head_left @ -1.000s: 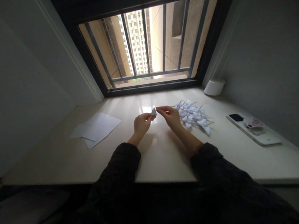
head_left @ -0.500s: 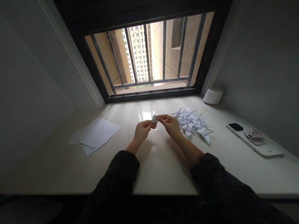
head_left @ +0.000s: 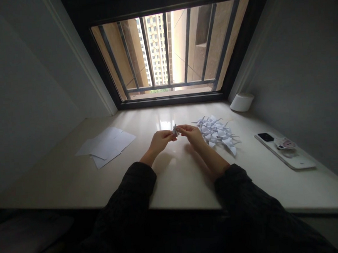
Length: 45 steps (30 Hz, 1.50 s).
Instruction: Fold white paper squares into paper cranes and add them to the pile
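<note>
Between my two hands, above the white sill, is a small folded piece of white paper [head_left: 174, 130]. My left hand [head_left: 162, 139] pinches it from the left, thumb and fingers pressed together. From the right, my right hand [head_left: 190, 134] has its thumb and fingertips closed on the same folded paper. Part of the paper is hidden behind the fingertips. Just right of my right hand lies a pile of folded white paper cranes [head_left: 215, 131], with thin pointed ends sticking out.
Flat white paper sheets [head_left: 112, 144] overlap on the left of the sill [head_left: 179, 187]. A white phone [head_left: 292, 158] with a round cartoon grip lies at the right. A white cylindrical object [head_left: 241, 102] stands by the right wall. Behind is a barred window [head_left: 167, 57].
The view has tilted slightly down, so the scene sits higher. The folded paper looks different between my fingers: a pointed triangle before, a narrower shape with several points now.
</note>
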Available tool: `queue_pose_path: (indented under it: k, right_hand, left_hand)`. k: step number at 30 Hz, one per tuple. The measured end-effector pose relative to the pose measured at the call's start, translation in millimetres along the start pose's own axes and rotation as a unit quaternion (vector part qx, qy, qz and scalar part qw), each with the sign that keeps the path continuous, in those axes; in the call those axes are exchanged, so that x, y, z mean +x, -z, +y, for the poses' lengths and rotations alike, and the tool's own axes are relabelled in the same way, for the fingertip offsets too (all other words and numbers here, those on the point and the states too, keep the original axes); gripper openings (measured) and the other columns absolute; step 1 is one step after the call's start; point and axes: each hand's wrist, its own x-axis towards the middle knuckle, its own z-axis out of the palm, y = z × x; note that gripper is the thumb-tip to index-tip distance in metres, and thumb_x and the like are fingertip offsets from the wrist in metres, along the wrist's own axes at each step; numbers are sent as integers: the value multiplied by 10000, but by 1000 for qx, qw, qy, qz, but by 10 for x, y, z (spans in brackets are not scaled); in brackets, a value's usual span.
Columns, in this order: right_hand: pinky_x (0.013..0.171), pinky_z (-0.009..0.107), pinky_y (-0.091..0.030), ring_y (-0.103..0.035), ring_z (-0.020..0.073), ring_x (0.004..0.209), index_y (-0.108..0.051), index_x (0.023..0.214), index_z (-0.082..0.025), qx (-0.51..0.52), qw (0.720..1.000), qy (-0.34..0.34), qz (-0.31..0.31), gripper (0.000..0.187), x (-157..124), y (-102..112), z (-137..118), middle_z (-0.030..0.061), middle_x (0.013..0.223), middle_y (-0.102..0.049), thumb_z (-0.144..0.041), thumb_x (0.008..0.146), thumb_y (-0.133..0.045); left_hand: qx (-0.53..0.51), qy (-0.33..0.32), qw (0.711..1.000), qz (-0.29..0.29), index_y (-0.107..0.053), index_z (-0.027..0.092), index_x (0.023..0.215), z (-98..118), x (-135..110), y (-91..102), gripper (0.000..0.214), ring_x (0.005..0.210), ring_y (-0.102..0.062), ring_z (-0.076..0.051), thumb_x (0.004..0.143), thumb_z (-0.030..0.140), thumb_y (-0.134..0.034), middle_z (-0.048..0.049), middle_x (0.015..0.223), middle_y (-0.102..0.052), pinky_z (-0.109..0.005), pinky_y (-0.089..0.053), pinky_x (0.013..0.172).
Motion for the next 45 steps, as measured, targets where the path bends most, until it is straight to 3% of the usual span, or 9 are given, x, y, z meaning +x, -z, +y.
queue_pose_path:
  k: [9, 14, 20, 25, 29, 36, 45]
  right_hand:
    - [675, 285, -431, -582, 133, 659, -727, 765, -217, 14, 1000, 6, -23, 305, 24, -4, 36, -1, 708, -694, -493, 634, -727]
    - [663, 275, -438, -585, 135, 677, -701, 750, -221, 4, 1000, 17, -13, 312, 42, -23, 48, -3, 725, -686, -514, 642, -705]
    - [692, 305, -456, -628, 182, 767, -728, 845, -221, -89, 992, 82, 33, 294, 1, -30, 9, 39, 853, -728, -477, 718, -662]
    - [709, 342, -460, -637, 216, 786, -752, 784, -241, -200, 968, 135, 69, 243, -51, -16, -28, 52, 840, -738, -453, 765, -636]
    - [738, 347, -455, -625, 217, 829, -754, 814, -252, -231, 953, 176, 86, 233, -63, -18, -28, 51, 854, -733, -431, 804, -604]
    - [712, 320, -450, -638, 202, 823, -750, 871, -229, -184, 968, 132, 106, 315, -41, -38, 16, 48, 862, -733, -490, 794, -591]
    - [704, 320, -460, -657, 209, 769, -757, 796, -211, -137, 984, 87, 73, 276, -39, -16, -39, 52, 817, -746, -462, 696, -698]
  left_hand:
    - [-81, 45, 995, 38, -748, 176, 764, -50, 11, -76, 310, 692, -663, -182, 684, 474, -715, -65, 711, -724, -281, -495, 645]
    - [-67, 36, 996, 56, -748, 176, 776, -49, 20, -80, 313, 681, -668, -183, 690, 475, -708, -62, 700, -722, -295, -509, 651]
    - [-35, 31, 997, 61, -748, 172, 760, -46, 9, -74, 257, 701, -678, -195, 702, 420, -711, -70, 711, -724, -302, -513, 673]
    - [-29, 36, 996, 69, -753, 179, 782, -88, 6, -77, 276, 719, -685, -206, 694, 437, -715, -73, 736, -730, -313, -515, 687]
    - [-37, 41, 996, 75, -755, 176, 792, -100, 8, -89, 286, 716, -682, -199, 702, 443, -707, -78, 746, -733, -306, -512, 682]
    - [-116, 86, 986, 85, -747, 156, 812, -26, -2, -119, 280, 721, -680, -176, 698, 410, -717, -76, 754, -733, -288, -512, 691]
    - [-112, 64, 986, 109, -751, 154, 819, -51, 13, -118, 343, 726, -670, -175, 670, 463, -734, -77, 764, -732, -301, -515, 724]
